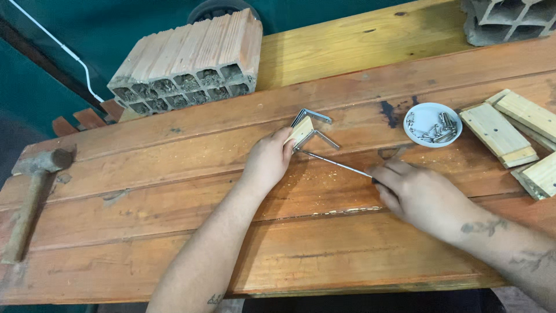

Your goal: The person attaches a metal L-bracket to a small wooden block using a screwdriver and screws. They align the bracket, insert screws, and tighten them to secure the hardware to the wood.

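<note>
Our left hand [267,162] reached forward, fingers curled and thumb pinching, forearm stretched bare from the near edge, our right hand [420,194] closed in a loose fist, knuckles up, tattooed forearm angling in from the right

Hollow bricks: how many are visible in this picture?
2. One hollow brick lies at the bench's back left; another hollow brick, cut off by the frame, sits at the top right corner.
</note>
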